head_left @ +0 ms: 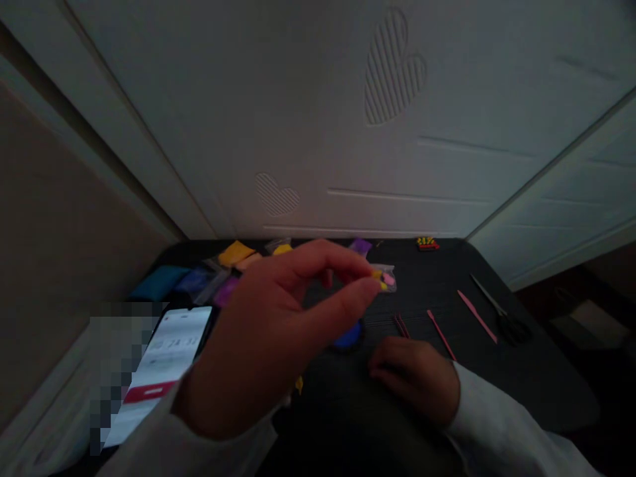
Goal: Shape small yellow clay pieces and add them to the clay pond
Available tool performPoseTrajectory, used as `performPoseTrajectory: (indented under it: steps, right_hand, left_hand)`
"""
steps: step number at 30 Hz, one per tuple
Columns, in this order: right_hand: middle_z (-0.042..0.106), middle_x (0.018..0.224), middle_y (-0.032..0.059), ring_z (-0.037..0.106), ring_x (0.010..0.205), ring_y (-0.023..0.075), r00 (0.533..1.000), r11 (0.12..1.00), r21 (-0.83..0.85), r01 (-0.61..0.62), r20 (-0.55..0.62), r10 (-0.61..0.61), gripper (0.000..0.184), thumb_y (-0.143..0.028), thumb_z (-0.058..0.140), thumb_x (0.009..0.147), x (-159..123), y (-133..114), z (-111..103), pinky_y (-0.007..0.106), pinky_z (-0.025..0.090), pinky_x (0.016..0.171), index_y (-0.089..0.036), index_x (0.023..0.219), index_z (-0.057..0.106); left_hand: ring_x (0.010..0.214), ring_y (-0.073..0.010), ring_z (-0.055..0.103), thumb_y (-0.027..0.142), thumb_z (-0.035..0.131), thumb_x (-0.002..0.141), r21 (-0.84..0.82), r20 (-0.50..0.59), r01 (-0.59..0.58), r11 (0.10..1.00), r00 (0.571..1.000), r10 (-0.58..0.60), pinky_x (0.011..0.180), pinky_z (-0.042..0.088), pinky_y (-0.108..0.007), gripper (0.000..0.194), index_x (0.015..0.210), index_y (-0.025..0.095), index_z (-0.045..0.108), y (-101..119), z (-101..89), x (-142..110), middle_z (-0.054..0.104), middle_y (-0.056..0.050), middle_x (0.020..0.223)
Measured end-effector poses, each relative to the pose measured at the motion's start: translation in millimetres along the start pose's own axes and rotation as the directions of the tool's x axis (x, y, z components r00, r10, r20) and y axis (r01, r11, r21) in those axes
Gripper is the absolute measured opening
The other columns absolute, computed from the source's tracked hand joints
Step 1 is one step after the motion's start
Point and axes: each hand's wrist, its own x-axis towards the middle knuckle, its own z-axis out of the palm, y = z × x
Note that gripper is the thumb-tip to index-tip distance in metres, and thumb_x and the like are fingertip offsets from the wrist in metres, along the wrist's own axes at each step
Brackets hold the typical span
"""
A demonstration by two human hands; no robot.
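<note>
Small yellow piece (376,273) sits at the fingertips of our left hand (278,324), apparently pinched between thumb and index finger, raised above the dark surface (541,377). Blur keeps us from making out its shape. Just beyond it lies a clear packet (390,279) with something pink inside. Our right hand (417,374) rests low on the surface with its fingers curled; whether it grasps anything, we cannot tell

We judge the step in hand to be handling this one small piece, and the next move seems to call for a light, steady pinch and a clear sight of the fingertips, since the piece is tiny and the light dim

Below the left hand, a blue round item (348,336) is partly hidden. Near the right hand we see dark red sticks (401,326) and a slim pink tool (441,334); farther right, a pink plastic knife (477,317) lies near the scissors (511,328). To our left are an orange packet (237,254), a teal packet (158,283) and a lit phone (171,358)
</note>
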Motion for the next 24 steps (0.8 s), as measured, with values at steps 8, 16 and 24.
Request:
performPoseTrajectory:
  steps: [8,16,24]
  right_hand:
    - [0.063,0.078,-0.0001,0.059,0.08,0.0139,0.707,0.875,0.218,0.433,-0.685,-0.179,0.015,-0.015,0.061,0.072,14.3,-57.5,-86.8,0.027,0.05,0.072,-0.022,0.085,0.062]
    - [0.061,0.081,0.001,0.056,0.085,0.0154,0.678,0.798,0.304,0.52,-0.716,-0.169,0.015,-0.017,0.06,0.074,27.3,-59.1,-74.2,0.031,0.047,0.081,-0.02,0.089,0.062]
    - [0.062,0.081,-0.0008,0.056,0.087,0.0139,0.721,0.825,0.308,0.474,-0.674,-0.163,0.015,-0.021,0.061,0.073,30.3,-58.2,-75.7,0.027,0.046,0.084,-0.023,0.088,0.063]
  left_hand:
    - [0.081,-0.0155,0.054,0.018,0.059,0.071,0.408,-0.019,-0.365,0.837,0.913,0.408,0.074,0.041,-0.026,0.019,0.087,0.028,0.057,3.9,4.3,-15.5,0.062,0.003,0.085]
    - [0.074,-0.0145,0.056,0.026,0.059,0.072,0.581,-0.142,-0.42,0.697,0.791,0.595,0.075,0.046,-0.027,0.009,0.08,0.027,0.056,3.9,9.9,-14.4,0.063,0.005,0.073]
    - [0.068,-0.0119,0.055,0.021,0.061,0.07,0.564,-0.123,-0.466,0.681,0.769,0.628,0.072,0.046,-0.025,0.005,0.07,0.024,0.057,3.6,13.4,-12.1,0.062,0.005,0.07]
